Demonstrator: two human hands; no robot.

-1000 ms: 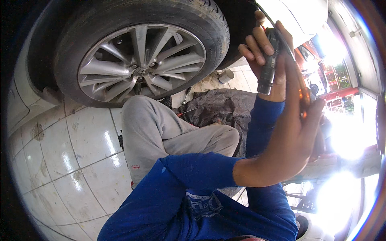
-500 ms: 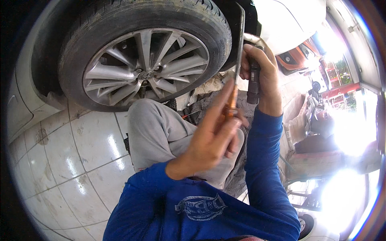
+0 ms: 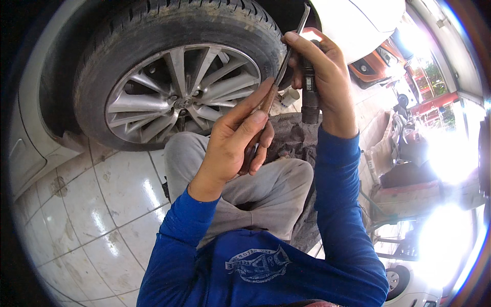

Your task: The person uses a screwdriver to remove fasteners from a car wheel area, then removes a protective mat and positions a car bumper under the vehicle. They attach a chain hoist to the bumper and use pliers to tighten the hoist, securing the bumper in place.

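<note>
The left grip [image 3: 234, 140] partly hides the brown handle [image 3: 270, 97], and the view's upper edge crops the tire [image 3: 174, 31].

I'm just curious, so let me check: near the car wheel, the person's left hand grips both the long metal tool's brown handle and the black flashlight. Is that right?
Not quite: the head view shows the black flashlight in the right hand. The left hand does grip the brown handle of the long metal tool, near the car wheel.

One left hand [image 3: 235, 135], one right hand [image 3: 330, 66], one long tool [image 3: 285, 62], one flashlight [image 3: 310, 89]; one big wheel [image 3: 182, 104] and, near an edge of one dark sheet [image 3: 294, 132], one cup [image 3: 290, 96].
</note>
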